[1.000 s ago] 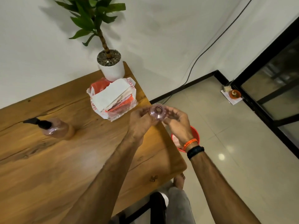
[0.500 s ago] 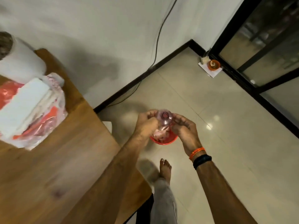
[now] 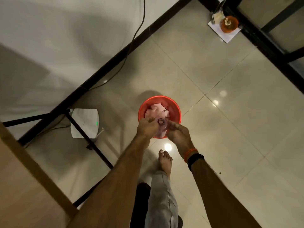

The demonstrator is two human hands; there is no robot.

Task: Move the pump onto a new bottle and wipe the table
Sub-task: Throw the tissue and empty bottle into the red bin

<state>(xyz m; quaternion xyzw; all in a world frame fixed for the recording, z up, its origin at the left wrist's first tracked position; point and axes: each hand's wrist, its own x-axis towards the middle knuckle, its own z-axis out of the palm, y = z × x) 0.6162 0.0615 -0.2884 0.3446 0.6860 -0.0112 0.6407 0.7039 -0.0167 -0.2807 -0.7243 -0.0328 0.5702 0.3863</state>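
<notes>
A clear pinkish bottle (image 3: 160,127) with an open neck and no pump is held upright between my left hand (image 3: 146,127) and my right hand (image 3: 176,132). Both hands grip its sides. The bottle hangs directly over a red bin (image 3: 176,111) on the floor, which holds crumpled pale paper. The pump and the other bottle are out of view.
The wooden table's edge (image 3: 24,178) fills the lower left, with black metal legs (image 3: 88,140) beneath. A white box (image 3: 85,120) with a green light sits on the floor by the wall. My bare foot (image 3: 165,162) stands just behind the bin. An orange object (image 3: 229,23) lies far right.
My view has swung from the tabletop down to the floor. Both hands carried the open bottle off the table's edge and lowered it over the red bin.
</notes>
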